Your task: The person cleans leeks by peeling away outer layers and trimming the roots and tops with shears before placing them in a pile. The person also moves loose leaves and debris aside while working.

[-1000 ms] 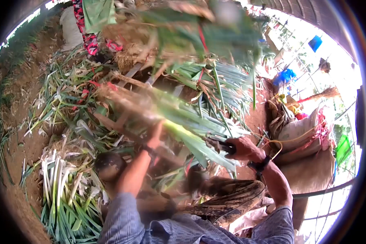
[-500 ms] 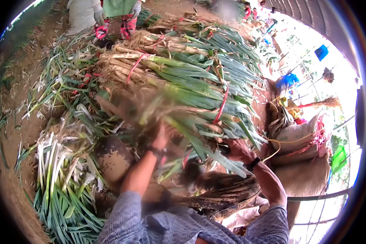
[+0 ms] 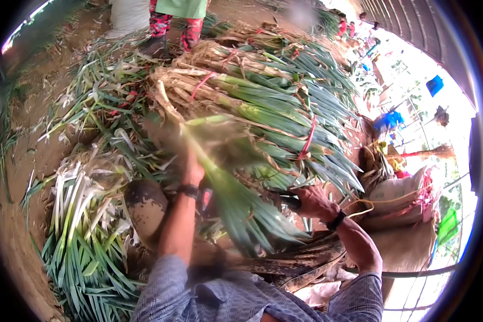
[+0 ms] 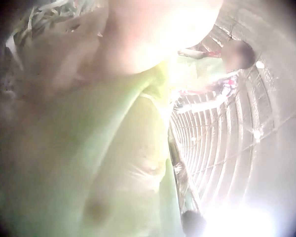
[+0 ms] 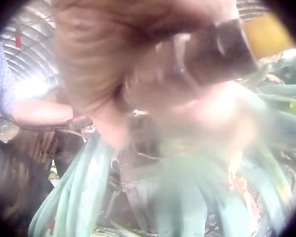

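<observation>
I have the left hand (image 3: 192,167) gripping a leek (image 3: 225,193) by its stalk, though motion blur hides its fingertips from me. The leek slants between the two hands, its green leaves fanning down near the right hand (image 3: 314,202). There I see fingers wrapped round a dark-handled tool (image 3: 290,202); its far end I cannot make out. Leek bundles (image 3: 263,99) with red ties (image 3: 201,86) lie just beyond, a loose leek pile (image 3: 86,268) at left.
</observation>
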Motion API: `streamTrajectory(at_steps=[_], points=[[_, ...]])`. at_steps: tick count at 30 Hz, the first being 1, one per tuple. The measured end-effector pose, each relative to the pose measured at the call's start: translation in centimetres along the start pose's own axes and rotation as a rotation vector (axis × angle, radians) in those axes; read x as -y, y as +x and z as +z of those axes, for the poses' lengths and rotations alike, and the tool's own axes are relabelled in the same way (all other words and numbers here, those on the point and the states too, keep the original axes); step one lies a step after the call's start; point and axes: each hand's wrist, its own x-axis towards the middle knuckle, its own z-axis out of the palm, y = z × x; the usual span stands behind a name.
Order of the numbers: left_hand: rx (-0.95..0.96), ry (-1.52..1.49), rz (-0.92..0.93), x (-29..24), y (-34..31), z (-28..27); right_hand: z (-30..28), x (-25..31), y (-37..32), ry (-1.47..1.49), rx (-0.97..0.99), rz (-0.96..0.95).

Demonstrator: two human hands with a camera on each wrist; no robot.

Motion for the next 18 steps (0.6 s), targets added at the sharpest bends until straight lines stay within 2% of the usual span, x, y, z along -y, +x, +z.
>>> streamTrajectory(at_steps=[3, 7, 10, 11, 14, 15, 18], points=[[0.037, 0.005, 0.061, 0.2, -0.5, 0.2, 2.7, -0.5, 0.8, 0.057, -0.116, 0.040], [0.063, -0.022, 0.035, -0.7, -1.7, 2.3, 2.9, 1.7, 3.7, 0.075, -0.189, -0.020], [0.042, 0.015, 0.093, 0.0, -0.6, 1.8, 3.6, 2.3, 6.3, 0.050, -0.229, -0.061], [0.034, -0.006, 0.037, -0.5, -2.1, 2.7, 3.1, 3.4, 7.3, 0.061, -0.158, 0.034], [0.047, -0.072, -0.008, -1.0, -3.1, 3.3, 2.0, 5.4, 10.2, 0.092, -0.161, 0.057], [0.019, -0.053, -0.052, -1.1, -3.8, 3.5, 2.3, 4.8, 11.3, 0.016, -0.143, 0.030], [0.070, -0.036, 0.057, -2.1, -6.4, 5.2, 1.3, 5.9, 13.9, 0.040, -0.119, 0.033]])
